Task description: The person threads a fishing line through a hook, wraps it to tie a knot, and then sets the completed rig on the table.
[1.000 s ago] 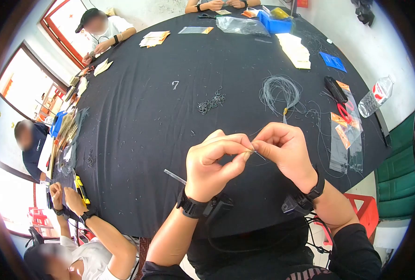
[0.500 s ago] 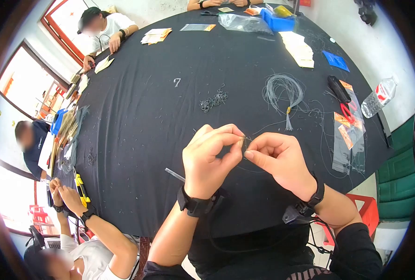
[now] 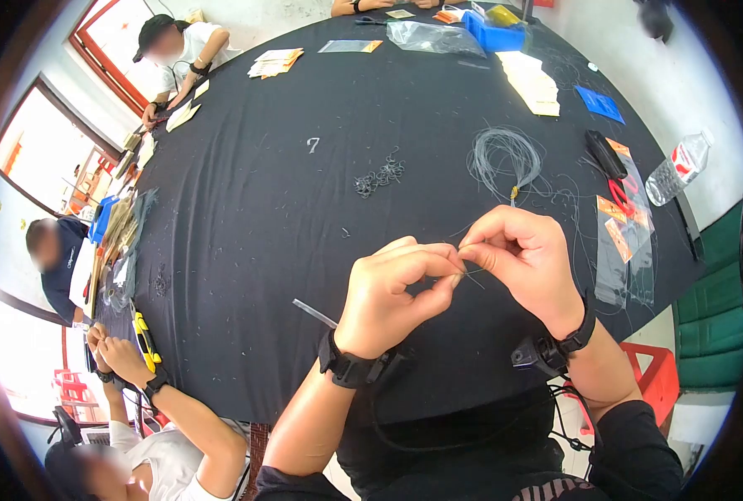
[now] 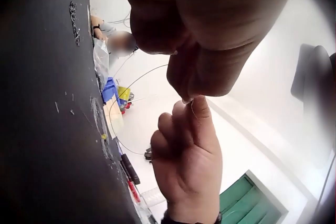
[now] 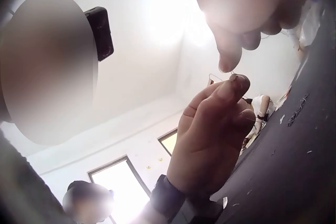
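Over the near part of the table, my left hand and right hand meet at their fingertips. Both pinch a thin fishing line, whose short end sticks out below the fingers. In the left wrist view the fishing line bows out in a wide loop beside the hands. Whether a small hook sits between the left fingertips I cannot tell; the fingers hide that spot. Beyond the hands lie a tangled pile of dark fish hooks and a coil of fishing line tied with a yellow band.
Right of the coil are red-handled scissors, a black pouch, clear bags and a water bottle. Cards and a blue bin stand at the back. Other people sit around the black-covered table.
My hands drew slightly apart half a second ago with line between them. Now their fingertips are together again, a little further right. A person at the far left has moved an arm.
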A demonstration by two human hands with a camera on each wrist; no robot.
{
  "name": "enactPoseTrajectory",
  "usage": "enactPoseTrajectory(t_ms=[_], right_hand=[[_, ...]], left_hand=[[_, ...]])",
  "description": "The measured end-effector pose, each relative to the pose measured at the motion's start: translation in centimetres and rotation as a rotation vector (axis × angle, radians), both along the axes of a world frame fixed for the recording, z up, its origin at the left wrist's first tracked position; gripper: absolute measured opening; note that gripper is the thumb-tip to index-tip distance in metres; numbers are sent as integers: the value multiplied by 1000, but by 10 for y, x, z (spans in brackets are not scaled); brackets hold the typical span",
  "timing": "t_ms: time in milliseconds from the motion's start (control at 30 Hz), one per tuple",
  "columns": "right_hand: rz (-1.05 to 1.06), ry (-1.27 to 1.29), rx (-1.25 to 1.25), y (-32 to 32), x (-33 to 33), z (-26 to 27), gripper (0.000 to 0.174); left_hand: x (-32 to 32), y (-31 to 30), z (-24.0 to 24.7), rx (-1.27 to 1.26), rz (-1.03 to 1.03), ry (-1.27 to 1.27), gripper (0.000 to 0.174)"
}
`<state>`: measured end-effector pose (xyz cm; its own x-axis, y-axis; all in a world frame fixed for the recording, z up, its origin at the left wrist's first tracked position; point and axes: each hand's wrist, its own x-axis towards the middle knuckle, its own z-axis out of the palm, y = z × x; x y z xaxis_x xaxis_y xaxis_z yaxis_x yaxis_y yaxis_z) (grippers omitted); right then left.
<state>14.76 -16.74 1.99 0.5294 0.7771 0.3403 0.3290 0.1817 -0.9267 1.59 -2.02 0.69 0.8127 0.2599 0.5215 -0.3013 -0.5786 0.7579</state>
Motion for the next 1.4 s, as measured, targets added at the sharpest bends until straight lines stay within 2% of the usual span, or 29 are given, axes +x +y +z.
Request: enactPoseTrajectory(t_ms=[267,500,700,900,1000,1167,1400], right_hand=[[-102,22,-1,1,-5,-3,6],[-133,92,-15,5,-12,-5,9],[-65,188,-34,5,-14,-9,11],[80,473,-15,7,-17,-15,13],[61,478,-31,8,-22,-15,13],[39,370,-112,6,-27,-11,11],[-4,-95,-111,1,-17,-1,3]], left_hand=[[-3,0,-3,-308,-55,22,9],[-4,-1,1,-229,-4,-56,10],[-3,-1,1,-207,11,-106,10],[-3,-1,4,-104,65,-143,11],[-3,1,7,-17,119,-134,12],[1,5,2,115,263,-136,12],[1,6,1,165,194,-33,12]])
